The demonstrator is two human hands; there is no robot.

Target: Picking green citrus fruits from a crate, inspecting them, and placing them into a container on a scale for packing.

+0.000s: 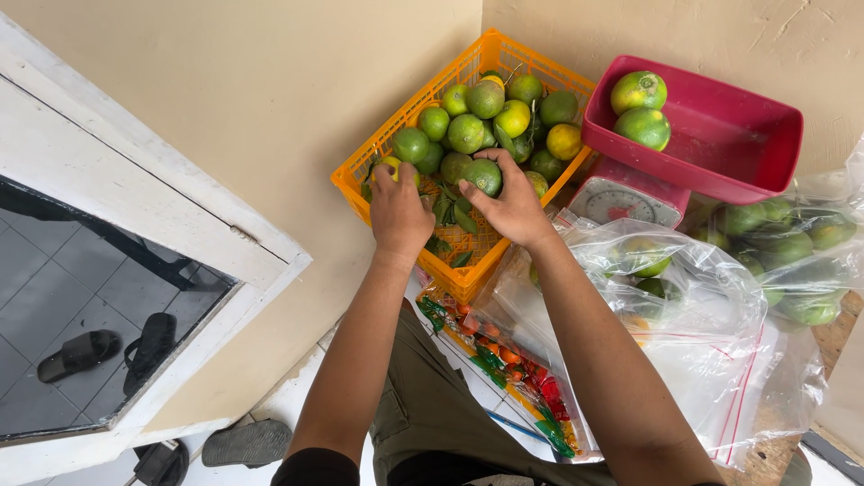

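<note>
An orange plastic crate (396, 121) holds several green and yellowish citrus fruits and loose leaves. My left hand (398, 211) reaches into its near corner and closes on a small yellow-green fruit (392, 165). My right hand (511, 205) grips a green fruit (484, 175) just beside it. Both forearms stretch up from the bottom of the head view.
A red scale pan (733, 144) with two green fruits sits on a dial scale (621, 202) to the right. Clear plastic bags (711, 333) with green fruits lie at right. A printed sheet (513, 369) lies below. Sandals (99, 351) lie on dark tiles at left.
</note>
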